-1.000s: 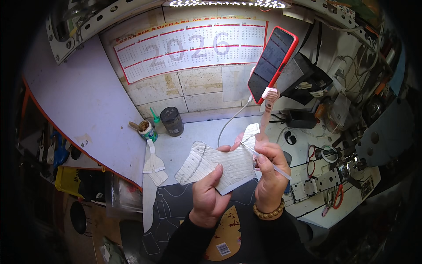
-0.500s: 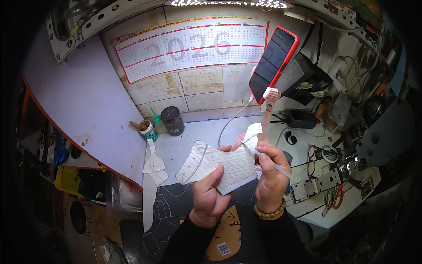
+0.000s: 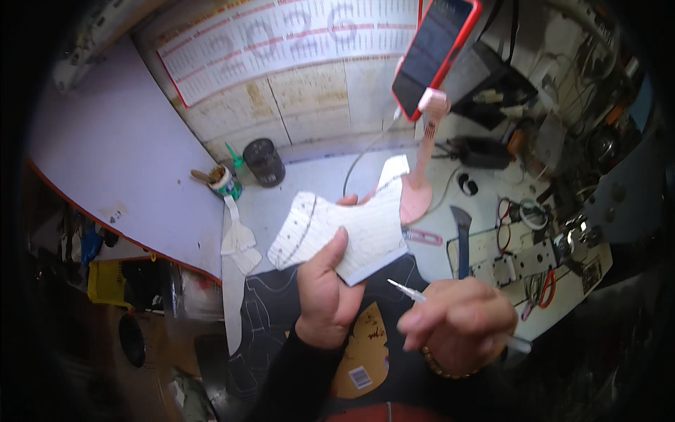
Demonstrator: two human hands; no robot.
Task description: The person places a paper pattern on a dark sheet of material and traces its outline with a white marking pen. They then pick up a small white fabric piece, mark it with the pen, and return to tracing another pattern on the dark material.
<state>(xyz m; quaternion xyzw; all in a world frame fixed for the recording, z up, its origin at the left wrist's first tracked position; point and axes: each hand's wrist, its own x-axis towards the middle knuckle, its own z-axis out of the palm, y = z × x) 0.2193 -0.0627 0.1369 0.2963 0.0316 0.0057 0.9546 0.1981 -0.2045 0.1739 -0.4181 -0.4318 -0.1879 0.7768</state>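
Here, the left hand (image 3: 325, 299), the nearer, grips the white piece (image 3: 358, 221), thumb on top; the right hand (image 3: 462, 320) holds a pen (image 3: 408, 290) in curled fingers. Ahead and left of these fingers lies the piece, its long axis slanting away rightward; the pen, apart from it, points away leftward lengthwise.

Above a golden-brown beaded bracelet (image 3: 446, 374) the right hand (image 3: 463, 316) is kept bare, below and left of it black sleeves (image 3: 298, 376) are worn, and at its lower left pale-lined red clothing (image 3: 367, 413) is seen.
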